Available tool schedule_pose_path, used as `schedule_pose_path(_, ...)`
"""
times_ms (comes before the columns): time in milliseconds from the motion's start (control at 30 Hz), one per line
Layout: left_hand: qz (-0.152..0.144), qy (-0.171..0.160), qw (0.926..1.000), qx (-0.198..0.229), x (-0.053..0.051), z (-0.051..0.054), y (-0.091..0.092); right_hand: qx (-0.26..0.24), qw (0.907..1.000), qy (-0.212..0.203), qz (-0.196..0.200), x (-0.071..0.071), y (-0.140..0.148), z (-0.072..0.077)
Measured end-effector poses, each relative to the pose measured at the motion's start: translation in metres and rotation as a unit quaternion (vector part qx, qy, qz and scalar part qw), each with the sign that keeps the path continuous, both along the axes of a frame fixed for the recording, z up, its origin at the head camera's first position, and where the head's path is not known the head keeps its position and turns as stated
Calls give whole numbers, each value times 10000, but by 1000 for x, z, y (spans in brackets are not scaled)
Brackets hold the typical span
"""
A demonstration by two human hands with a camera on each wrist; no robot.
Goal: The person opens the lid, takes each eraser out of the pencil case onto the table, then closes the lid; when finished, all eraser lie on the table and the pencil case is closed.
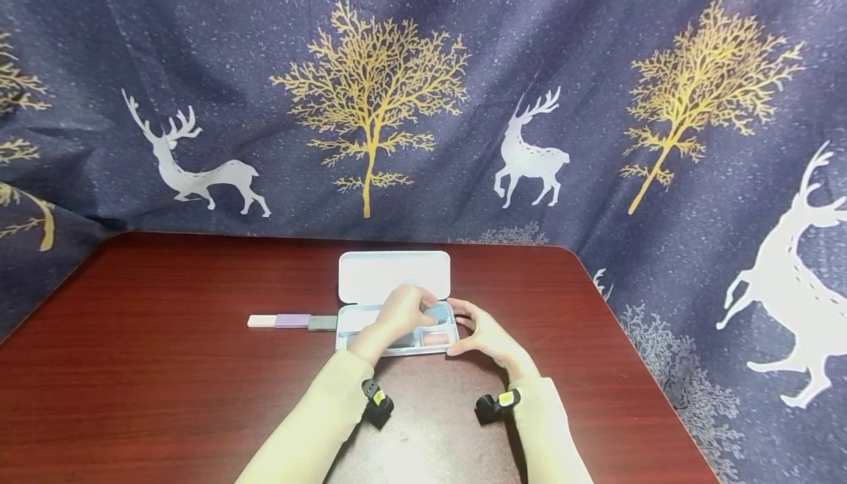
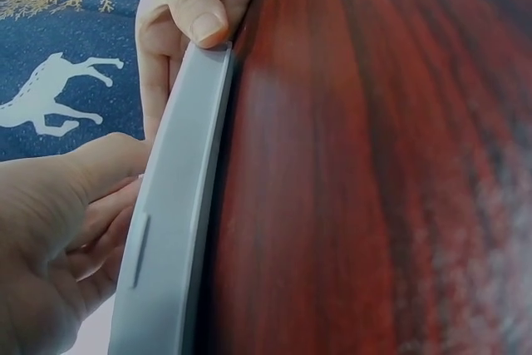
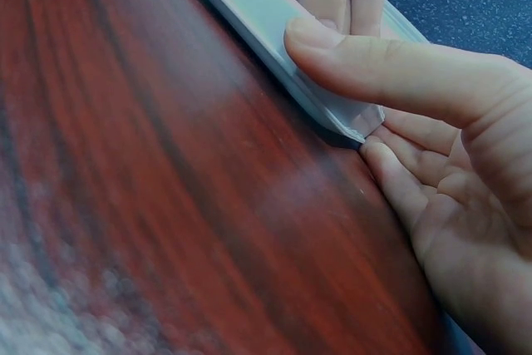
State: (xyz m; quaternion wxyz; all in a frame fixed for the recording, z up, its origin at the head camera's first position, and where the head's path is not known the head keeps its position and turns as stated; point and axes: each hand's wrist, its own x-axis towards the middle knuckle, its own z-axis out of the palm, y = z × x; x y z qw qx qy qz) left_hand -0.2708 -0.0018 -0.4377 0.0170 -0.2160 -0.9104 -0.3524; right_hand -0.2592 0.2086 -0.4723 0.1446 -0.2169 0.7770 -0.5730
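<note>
The right hand clamps the box by its right end; the left hand is over it, grip unclear. Three strips lie left of the box.

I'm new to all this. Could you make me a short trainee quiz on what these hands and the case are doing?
1. Multiple choice: which hand grips the right end of the light-blue compartment case? (a) left (b) right
2. True or false: the lid is closed.
3. Fill in: left to right, beside the case lie a white strip, a ____ strip and a grey-green strip.

Key: 1: b, the right hand. 2: false, it stands open. 3: purple strip.
</note>
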Motion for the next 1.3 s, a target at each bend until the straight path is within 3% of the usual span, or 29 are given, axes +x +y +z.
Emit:
schedule_pose_path(333,-66,-99,9995,291,2,-1,-2,-37,9999,-134,-12,0,0,0)
schedule_pose_path(733,-41,-240,9993,289,6,1,-8,-14,9999,-96,-29,1,0,1)
schedule_pose_path(1033,-123,1,9991,415,14,6,-23,128,9999,-71,-7,1,2,0)
schedule_pose_path(1300,-26,289,9993,252,18,11,-52,175,9996,-187,-116,0,0,-1)
